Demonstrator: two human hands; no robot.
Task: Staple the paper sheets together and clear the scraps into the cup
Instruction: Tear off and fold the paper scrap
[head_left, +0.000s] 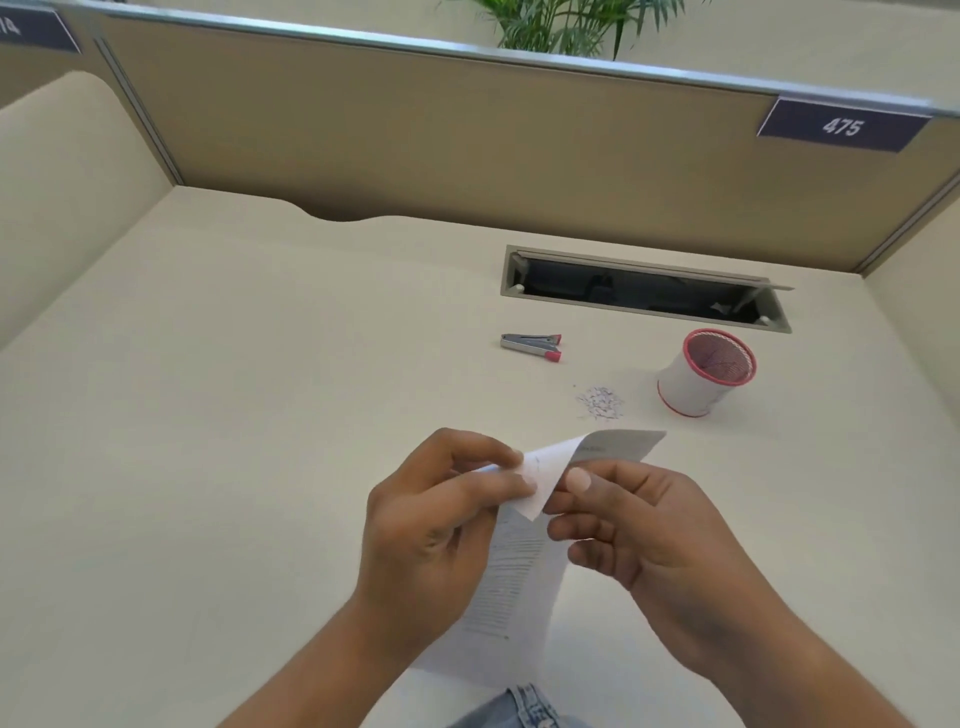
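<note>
Left hand (441, 519), right hand (639, 525) each pinch paper sheets (514, 587); scraps (600, 402) heaped on desk (260, 415) near cup (696, 384)

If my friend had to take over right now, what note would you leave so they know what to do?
Left hand pinches the paper sheets near their top.
Right hand holds the bent-over top edge.
Stapler lies on the desk beyond them; scraps lie piled left of the upright cup.
Done: nothing I can see; no staple shows.
Left: staple the sheets, put scraps in cup.
</note>
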